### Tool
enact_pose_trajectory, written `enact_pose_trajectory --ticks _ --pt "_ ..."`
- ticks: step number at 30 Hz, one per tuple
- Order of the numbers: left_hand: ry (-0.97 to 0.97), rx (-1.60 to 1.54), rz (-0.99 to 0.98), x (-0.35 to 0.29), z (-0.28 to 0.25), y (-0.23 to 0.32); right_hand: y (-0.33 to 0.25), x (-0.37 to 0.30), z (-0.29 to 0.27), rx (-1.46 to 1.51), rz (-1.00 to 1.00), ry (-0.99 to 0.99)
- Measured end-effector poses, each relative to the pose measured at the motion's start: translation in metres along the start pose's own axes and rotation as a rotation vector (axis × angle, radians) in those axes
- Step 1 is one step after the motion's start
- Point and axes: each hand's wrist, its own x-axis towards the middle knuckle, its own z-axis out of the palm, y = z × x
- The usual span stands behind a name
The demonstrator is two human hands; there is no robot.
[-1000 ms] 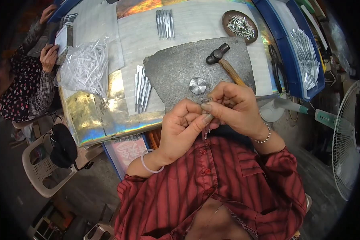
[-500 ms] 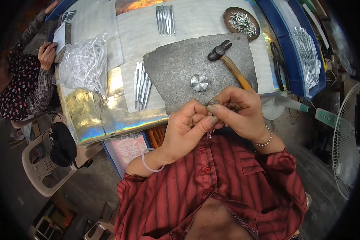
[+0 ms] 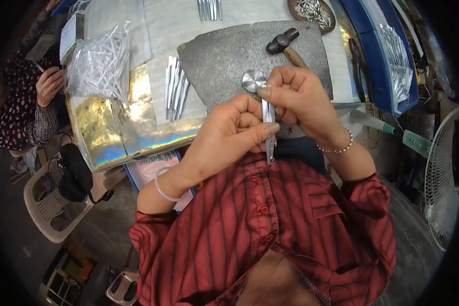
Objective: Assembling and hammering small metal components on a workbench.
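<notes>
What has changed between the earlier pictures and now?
Both hands have lifted closer to the chest. The left hand and right hand now hold the thin metal strip upright between them, more of it showing. The hammer and round metal disc stayed on the stone slab.

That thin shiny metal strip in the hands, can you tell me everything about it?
The thin silvery metal strip is narrow, flat and shiny, and looks like steel. It stands almost upright in the head view, its lower end poking out below the fingers. The left hand and the right hand both pinch it, close to the striped red shirt and off the table.
</notes>
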Motion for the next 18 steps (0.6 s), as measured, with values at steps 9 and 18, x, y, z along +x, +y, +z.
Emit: enact_pose_trajectory --ticks 9,18 --pt "-0.024 0.002 -0.129 0.010 -0.002 0.020 0.003 0.011 0.004 0.124 -0.006 0.026" --pt "-0.095 -0.018 -0.174 0.018 -0.004 0.026 0.002 0.003 0.001 0.242 0.005 0.028"
